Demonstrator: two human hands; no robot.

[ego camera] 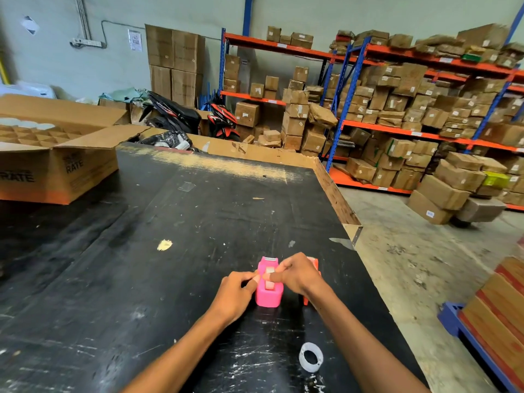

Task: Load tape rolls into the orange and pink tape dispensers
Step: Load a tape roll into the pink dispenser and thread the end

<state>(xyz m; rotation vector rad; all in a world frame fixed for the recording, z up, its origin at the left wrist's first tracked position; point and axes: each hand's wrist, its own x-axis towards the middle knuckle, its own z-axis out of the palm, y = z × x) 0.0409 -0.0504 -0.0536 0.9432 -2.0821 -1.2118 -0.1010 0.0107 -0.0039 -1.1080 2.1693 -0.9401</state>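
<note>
A pink tape dispenser point(269, 296) stands on the black table point(170, 251), with a tape roll sitting in its slot point(269, 283). My left hand point(235, 293) rests against its left side, thumb and fingers pinched at the tape. My right hand point(297, 275) reaches over from the right, its fingers pinched on the tape end above the dispenser. Behind my right hand, the orange tape dispenser point(314, 263) is mostly hidden. A clear tape roll point(311, 356) lies loose on the table near me, under my right forearm.
An open cardboard box with dividers point(56, 154) sits at the table's far left. The table's right edge point(351, 222) drops to a concrete floor. Shelving full of cartons point(411, 109) fills the back right. Stacked boxes on a blue pallet point(499, 313) stand at right.
</note>
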